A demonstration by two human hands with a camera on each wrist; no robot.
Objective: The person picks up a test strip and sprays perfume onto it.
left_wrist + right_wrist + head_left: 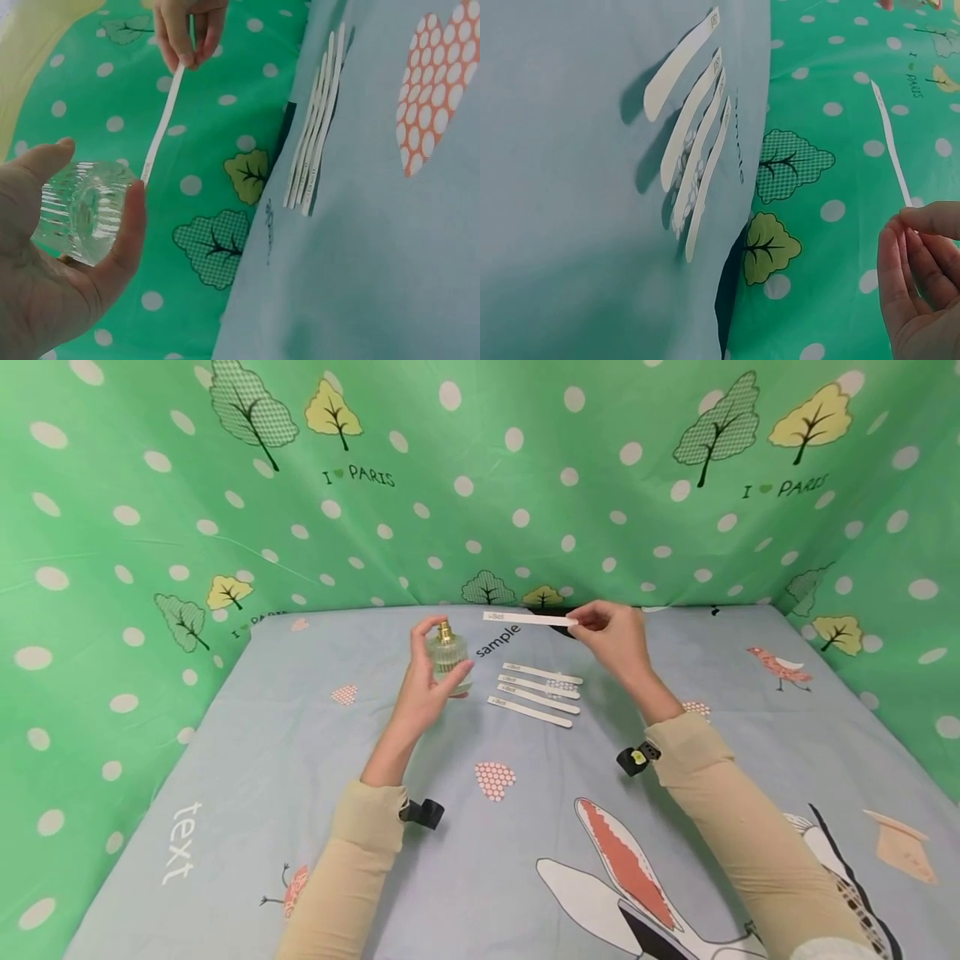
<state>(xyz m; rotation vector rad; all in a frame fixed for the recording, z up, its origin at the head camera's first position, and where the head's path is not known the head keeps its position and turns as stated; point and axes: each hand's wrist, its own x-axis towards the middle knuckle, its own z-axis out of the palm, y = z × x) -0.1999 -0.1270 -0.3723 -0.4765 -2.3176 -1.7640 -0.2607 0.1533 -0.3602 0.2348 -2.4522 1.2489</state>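
Note:
My left hand (429, 681) grips a clear ribbed glass perfume bottle (447, 652) above the cloth, one finger on top of its gold spray nozzle (446, 631). In the left wrist view the glass bottle (88, 214) sits between thumb and fingers. Between thumb and fingertips, my right hand (615, 639) pinches the end of a white paper test strip (525, 619). That strip's printed end points toward the nozzle, apart from it. On the cloth below lie several more white strips (529, 711) side by side, their printed ends to the left.
A grey-blue printed cloth (247, 760) covers the table. Behind it hangs a green dotted curtain (480, 460). Each wrist wears a black strap with a small camera, such as the right one (636, 759).

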